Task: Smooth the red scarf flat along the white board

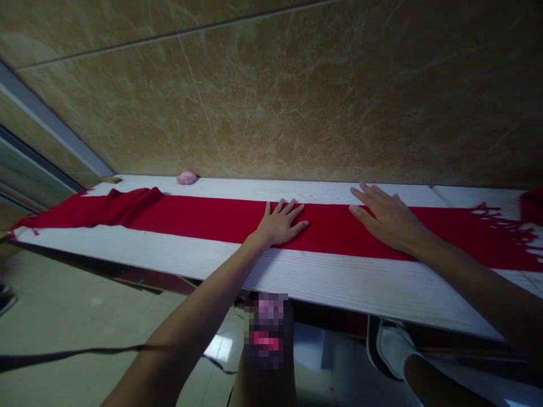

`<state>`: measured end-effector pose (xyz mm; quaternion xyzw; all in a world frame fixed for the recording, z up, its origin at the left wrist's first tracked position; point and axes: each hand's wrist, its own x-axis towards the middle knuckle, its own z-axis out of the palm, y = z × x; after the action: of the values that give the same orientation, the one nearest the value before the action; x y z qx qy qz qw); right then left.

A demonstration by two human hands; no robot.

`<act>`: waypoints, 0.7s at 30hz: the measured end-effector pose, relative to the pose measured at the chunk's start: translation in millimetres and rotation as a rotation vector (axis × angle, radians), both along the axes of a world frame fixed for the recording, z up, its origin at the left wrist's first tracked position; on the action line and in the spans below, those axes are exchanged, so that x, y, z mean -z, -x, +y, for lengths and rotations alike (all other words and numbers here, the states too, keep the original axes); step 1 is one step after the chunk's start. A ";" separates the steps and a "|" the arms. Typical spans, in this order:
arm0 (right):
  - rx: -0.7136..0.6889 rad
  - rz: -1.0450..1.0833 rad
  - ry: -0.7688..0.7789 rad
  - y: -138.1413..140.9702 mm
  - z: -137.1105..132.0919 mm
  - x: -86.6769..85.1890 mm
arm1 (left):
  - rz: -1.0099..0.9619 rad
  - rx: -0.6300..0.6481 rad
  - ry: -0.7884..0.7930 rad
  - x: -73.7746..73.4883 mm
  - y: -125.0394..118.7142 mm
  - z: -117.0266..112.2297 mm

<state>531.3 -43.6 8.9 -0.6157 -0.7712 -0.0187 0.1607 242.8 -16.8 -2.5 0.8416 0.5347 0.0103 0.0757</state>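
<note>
A long red scarf (pixel 199 217) lies stretched along a white wooden tabletop (pixel 331 280). My left hand (pixel 280 224) rests flat on the scarf near its middle, fingers spread. My right hand (pixel 388 217) lies flat on the scarf a little further right, fingers stretched out. The scarf's left part (pixel 123 204) is bunched into folds, and its right end shows a fringe (pixel 503 221). Neither hand holds anything.
A small pink object (pixel 186 177) sits at the table's back edge by the brown tiled wall (pixel 297 96). More red cloth (pixel 532 204) lies at the far right. Below the table edge are a white shoe (pixel 392 345) and the pale floor (pixel 68 316).
</note>
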 end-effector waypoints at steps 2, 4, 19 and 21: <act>-0.031 0.011 -0.019 19.9 -1.2 -7.2 | -0.001 -0.005 -0.008 -0.8 -0.6 -0.2; -0.055 -0.025 0.059 38.9 -3.3 -3.0 | 0.000 -0.014 -0.009 -1.7 -0.5 -0.6; -0.062 -0.028 0.183 55.6 6.3 19.0 | 0.007 -0.024 -0.015 -1.0 0.7 1.2; -0.071 -0.043 0.231 56.2 5.4 24.1 | 0.007 -0.026 -0.010 -1.5 0.4 0.8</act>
<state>475.1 -38.3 -15.3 -0.6018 -0.7929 0.0627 0.0726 242.4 -16.0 -1.0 0.8348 0.5460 0.0110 0.0693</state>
